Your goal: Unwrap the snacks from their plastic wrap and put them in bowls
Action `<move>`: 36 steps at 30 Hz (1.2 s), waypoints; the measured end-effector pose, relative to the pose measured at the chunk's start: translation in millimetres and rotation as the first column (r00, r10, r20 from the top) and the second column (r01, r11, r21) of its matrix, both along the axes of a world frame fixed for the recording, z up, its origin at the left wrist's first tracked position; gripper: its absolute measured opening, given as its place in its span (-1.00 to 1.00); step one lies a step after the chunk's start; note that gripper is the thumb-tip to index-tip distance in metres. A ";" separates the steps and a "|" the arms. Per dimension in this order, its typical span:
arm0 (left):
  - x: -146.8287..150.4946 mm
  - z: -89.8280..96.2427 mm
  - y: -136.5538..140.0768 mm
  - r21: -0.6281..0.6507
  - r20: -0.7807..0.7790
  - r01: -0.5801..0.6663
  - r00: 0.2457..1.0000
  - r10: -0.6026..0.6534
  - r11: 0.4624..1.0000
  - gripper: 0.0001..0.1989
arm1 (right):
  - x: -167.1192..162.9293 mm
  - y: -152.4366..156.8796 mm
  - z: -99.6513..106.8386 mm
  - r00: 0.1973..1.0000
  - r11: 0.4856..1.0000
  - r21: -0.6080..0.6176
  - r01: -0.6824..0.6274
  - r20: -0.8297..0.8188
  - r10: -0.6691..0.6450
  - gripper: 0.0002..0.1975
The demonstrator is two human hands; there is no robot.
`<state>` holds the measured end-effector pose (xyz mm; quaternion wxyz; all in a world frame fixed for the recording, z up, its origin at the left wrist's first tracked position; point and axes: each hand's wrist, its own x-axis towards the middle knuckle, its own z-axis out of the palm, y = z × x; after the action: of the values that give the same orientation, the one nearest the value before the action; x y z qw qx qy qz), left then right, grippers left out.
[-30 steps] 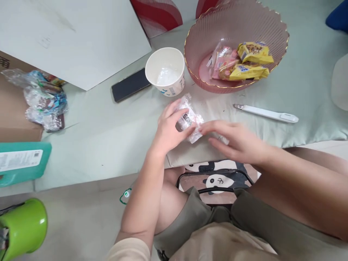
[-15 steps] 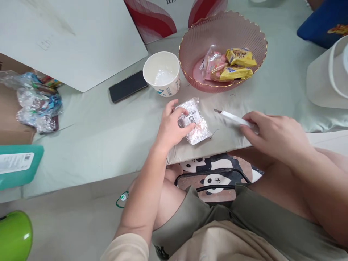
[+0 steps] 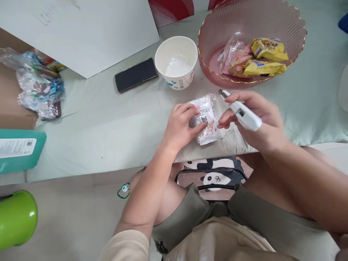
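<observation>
A clear-wrapped packet with a white printed label [image 3: 208, 121] is laid flat on the tabletop [image 3: 89, 137], close to its front edge. It is clamped by the left grip [image 3: 181, 125], the thumb and fingers being pressed onto its left side. A white cutter knife [image 3: 247, 116] is clamped in the right grip [image 3: 261, 112] and held tilted above the tabletop, its dark tip pointed up and away from the front edge; whether the packet's right side is touched by the lower fingertips cannot be told. Farther from the front edge, a paper cup [image 3: 187, 78] is stood upright, with something clear seen inside. To its left a dark phone [image 3: 136, 75] is laid; to its right is set a pink ribbed bowl [image 3: 261, 21], in which yellow packets [image 3: 266, 68] and a pink packet [image 3: 236, 56] are held. Toward the tabletop's left end, a heap of wrapped snacks [image 3: 40, 88] is seen, and a teal case [image 3: 21, 165] is placed by the front left corner
</observation>
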<state>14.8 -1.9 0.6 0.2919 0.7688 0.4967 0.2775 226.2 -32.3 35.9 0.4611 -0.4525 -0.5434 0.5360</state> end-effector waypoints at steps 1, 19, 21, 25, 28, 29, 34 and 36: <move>-0.7 -2.7 0.0 0.027 -0.003 0.003 1.000 -0.003 1.000 -0.78 | -1.4 1.5 -1.7 0.998 0.997 0.076 0.026 0.047 -0.030 -0.67; 2.9 -8.9 -8.3 0.171 -0.029 0.008 1.000 -0.003 0.985 -0.81 | -16.0 4.7 -28.3 0.774 0.906 0.414 -0.091 0.601 -0.197 -0.73; 3.2 -10.2 -8.3 0.177 -0.016 0.007 1.000 -0.004 0.984 -0.80 | -16.3 4.1 -30.4 0.745 0.901 0.419 -0.114 0.636 -0.202 -0.73; 3.9 -12.3 -7.9 0.177 -0.002 0.004 1.000 -0.004 0.984 -0.81 | -16.0 1.0 -34.1 0.687 0.891 0.434 -0.131 0.688 -0.234 -0.69; 4.1 -12.5 -6.7 0.167 -0.007 0.007 1.000 -0.006 0.986 -0.84 | -15.0 -3.1 -37.4 0.638 0.884 0.442 -0.150 0.726 -0.256 -0.65; 4.2 -12.4 -6.3 0.163 -0.008 0.008 1.000 -0.007 0.987 -0.85 | -14.6 -4.7 -38.5 0.624 0.879 0.448 -0.162 0.737 -0.260 -0.66; 4.6 -10.6 -5.7 0.147 0.008 0.006 1.000 -0.007 0.989 -0.86 | -12.3 -13.4 -40.0 0.549 0.848 0.479 -0.226 0.782 -0.295 -0.70; 5.3 -9.9 -5.8 0.145 0.016 -0.001 1.000 -0.001 0.989 -0.86 | -11.9 -16.9 -37.9 0.531 0.838 0.482 -0.255 0.794 -0.296 -0.71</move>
<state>20.1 -7.7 -9.3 0.2391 0.7857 0.4728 0.3192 214.4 -49.1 -2.0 0.2535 -0.5097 -0.8196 0.0643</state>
